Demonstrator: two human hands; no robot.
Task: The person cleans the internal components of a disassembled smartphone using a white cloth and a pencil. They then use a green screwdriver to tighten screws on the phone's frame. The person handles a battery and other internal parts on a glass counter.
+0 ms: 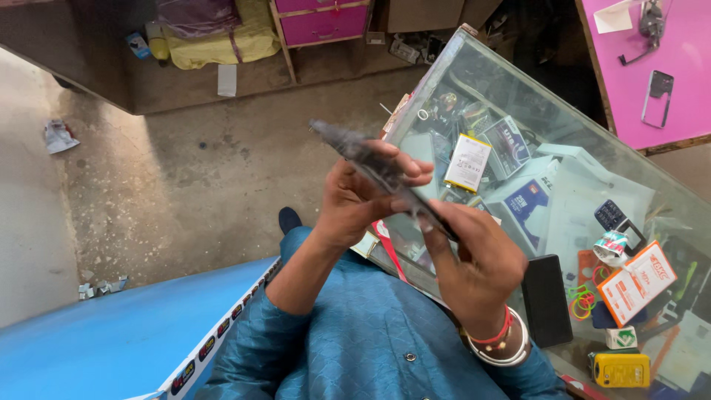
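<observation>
- Above the near edge of the glass worktop [592,185], a thin dark slab [374,167], seemingly a phone or its back panel seen edge-on, is being held between both hands, clear of the glass.
- The left hand [355,196] is being kept closed around the upper part of the slab, with its fingers [404,167] curled over the top face and the thumb hidden behind.
- The right hand [474,259] is being closed on the lower end, where the slab is being pinched along its edge; beaded and metal bangles [503,341] are being worn at that wrist.
- The step in hand is judged to be an inspection or a prying-apart of the slab, since it is being gripped at both ends and tilted towards the head camera; whether a seam is already being opened cannot be told, as the slab is blurred.
- A firm, even hold at both ends would be called for by the next move, with pressure being applied along the edge rather than across the thin face, so that bending is being avoided.
- On the worktop, well apart from the hands, a black box [546,300], a white battery pack [468,163], an orange card packet [637,283] and a small yellow device [621,370] are lying untouched.
- Under the forearms, a blue patterned shirt [355,348] is being worn.
</observation>
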